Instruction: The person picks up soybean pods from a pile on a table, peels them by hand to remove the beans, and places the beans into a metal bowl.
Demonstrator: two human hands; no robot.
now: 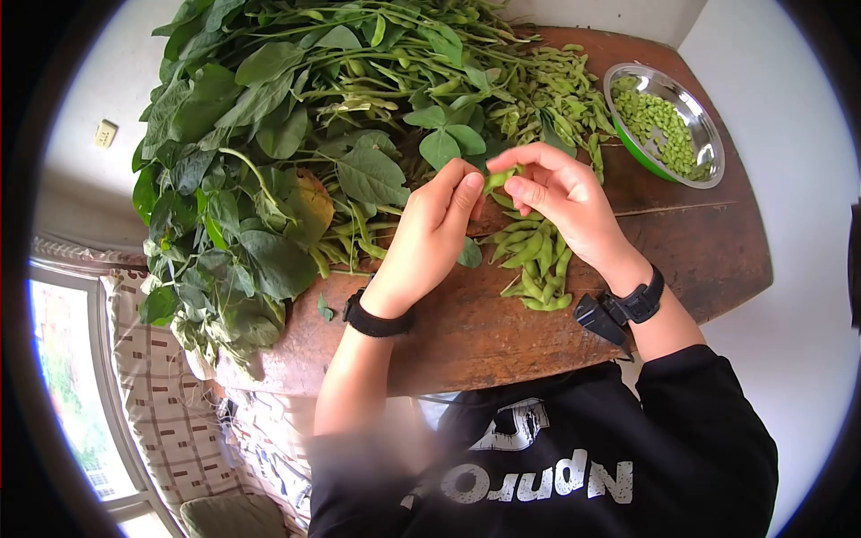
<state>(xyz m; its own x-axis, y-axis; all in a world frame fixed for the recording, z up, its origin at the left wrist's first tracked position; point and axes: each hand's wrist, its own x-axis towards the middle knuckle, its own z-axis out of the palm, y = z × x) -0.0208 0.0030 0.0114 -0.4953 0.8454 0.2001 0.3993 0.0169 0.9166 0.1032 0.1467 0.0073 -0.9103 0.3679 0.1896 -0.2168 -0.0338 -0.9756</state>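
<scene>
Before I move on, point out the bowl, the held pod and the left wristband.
Bowl (700,118): head view, on its bare inner wall.
Held pod (497,182): head view, on its exposed part.
Left wristband (384,322): head view, on its strap.

Blk top (708,430) here, wht lettering (619,480) flaking across the front, blk strap (377,321) L wrist, chunkier blk band (644,296) R wrist!

The left forearm (352,363) and right forearm (668,327) extend forward and converge, bringing both hands close together, fingertips facing. The left hand (435,224) is closed, fingers curled inward and left thumb (464,195) laid over them. The right hand (567,193) is set in a pinch, right thumb (531,195) opposing the bent right index finger (536,154).
</scene>
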